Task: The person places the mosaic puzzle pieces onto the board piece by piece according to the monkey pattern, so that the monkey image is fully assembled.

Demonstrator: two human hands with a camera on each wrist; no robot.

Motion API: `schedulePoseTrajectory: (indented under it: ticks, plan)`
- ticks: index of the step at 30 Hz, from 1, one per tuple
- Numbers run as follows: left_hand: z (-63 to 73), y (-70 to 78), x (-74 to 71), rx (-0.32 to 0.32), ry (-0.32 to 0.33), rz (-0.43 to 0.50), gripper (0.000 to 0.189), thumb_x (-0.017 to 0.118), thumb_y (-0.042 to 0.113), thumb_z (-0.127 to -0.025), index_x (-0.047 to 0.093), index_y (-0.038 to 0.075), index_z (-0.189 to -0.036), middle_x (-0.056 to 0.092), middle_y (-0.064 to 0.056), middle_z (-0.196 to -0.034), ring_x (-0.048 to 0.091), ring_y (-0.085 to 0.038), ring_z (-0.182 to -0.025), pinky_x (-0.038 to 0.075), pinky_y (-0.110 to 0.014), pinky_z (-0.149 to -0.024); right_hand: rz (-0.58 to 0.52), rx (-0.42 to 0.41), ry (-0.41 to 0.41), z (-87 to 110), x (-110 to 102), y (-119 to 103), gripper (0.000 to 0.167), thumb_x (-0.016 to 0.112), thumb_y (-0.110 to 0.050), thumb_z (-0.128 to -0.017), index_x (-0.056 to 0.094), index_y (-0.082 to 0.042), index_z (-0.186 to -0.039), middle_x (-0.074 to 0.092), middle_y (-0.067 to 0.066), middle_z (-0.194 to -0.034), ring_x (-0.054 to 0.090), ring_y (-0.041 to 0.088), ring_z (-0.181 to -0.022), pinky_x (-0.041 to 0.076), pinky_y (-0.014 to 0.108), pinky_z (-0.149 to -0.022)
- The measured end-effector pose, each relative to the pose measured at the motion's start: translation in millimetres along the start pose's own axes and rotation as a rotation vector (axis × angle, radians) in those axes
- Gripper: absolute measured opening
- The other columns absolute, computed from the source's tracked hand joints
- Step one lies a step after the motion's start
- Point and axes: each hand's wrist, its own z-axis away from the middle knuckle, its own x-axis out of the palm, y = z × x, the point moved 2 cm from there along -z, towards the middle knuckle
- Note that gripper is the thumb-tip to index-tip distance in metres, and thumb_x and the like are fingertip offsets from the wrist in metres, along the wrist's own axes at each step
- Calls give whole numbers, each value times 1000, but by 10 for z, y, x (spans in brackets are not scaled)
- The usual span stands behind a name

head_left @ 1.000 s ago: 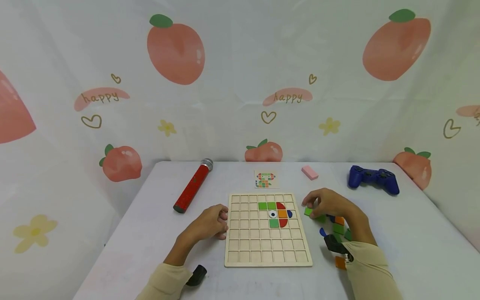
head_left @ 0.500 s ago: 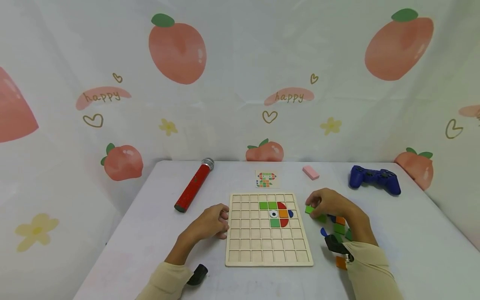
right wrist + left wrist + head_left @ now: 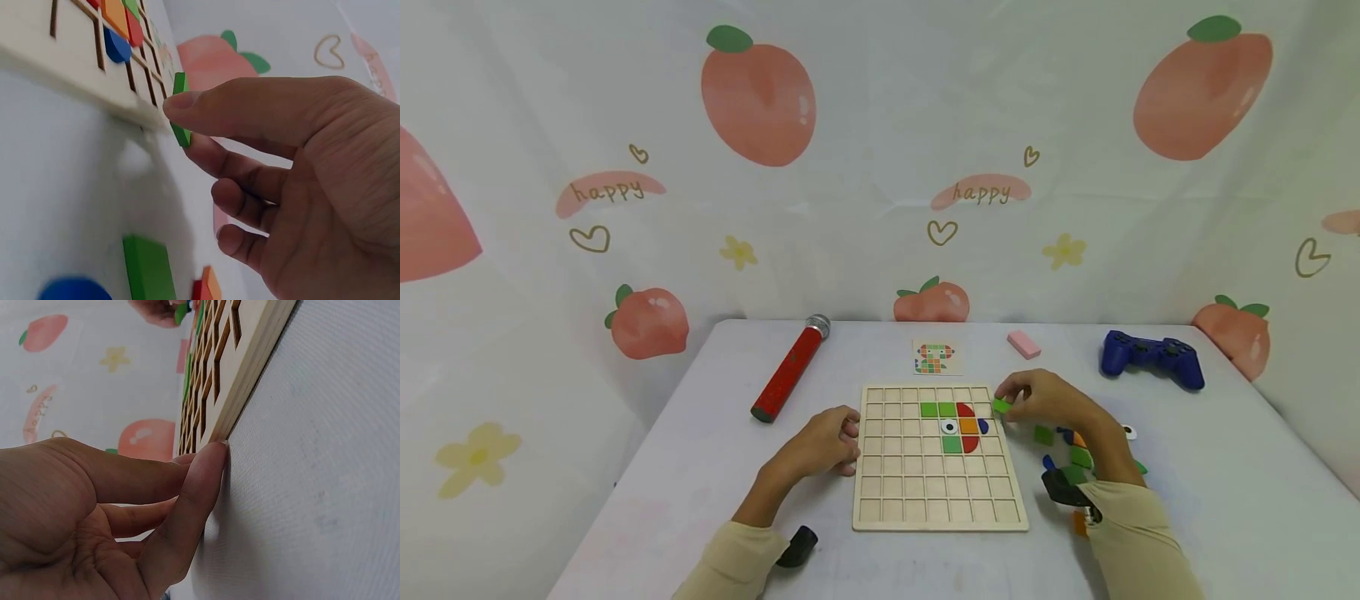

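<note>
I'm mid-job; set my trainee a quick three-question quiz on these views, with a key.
1. What is the right hand pinching?
2. True or false: the blue game controller lies to the left of the red microphone with a silver head.
3. How many rounded red pieces sit in the pale wooden grid board?

Key:
1. A thin, flat green tile.
2. False; it lies to the right.
3. Two.

A tabletop play spot, room unclear: a white, peach-printed hanging sheet (image 3: 865,108) fills the upper frame behind a white table (image 3: 925,567), with a square pale-wood grid board (image 3: 895,487) at lower centre and a blue two-grip game controller (image 3: 1152,360) at right.
</note>
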Motion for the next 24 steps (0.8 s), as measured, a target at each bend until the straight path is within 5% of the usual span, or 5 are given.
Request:
schedulePoseTrajectory:
  ticks: [12, 24]
  plan:
    - [4, 12, -4, -3, 1, -2, 48, 68, -9, -92, 55, -8, -138, 62, -13, -112, 64, -20, -86, 66, -32, -70, 13, -150, 15, -173, 229, -318, 27, 81, -19, -85, 78, -10, -111, 72, 2, -103, 58, 21, -93, 51, 35, -77]
    - [-10, -7, 0, -6, -4, -1, 49, 68, -10, -92, 55, -7, -139, 62, -13, -112, 63, -20, -86, 66, -31, -70, 9, -192, -26, -378, 503, -637, 24, 83, -15, -85, 80, -13, -109, 69, 0, -101, 58, 21, -97, 55, 33, -79]
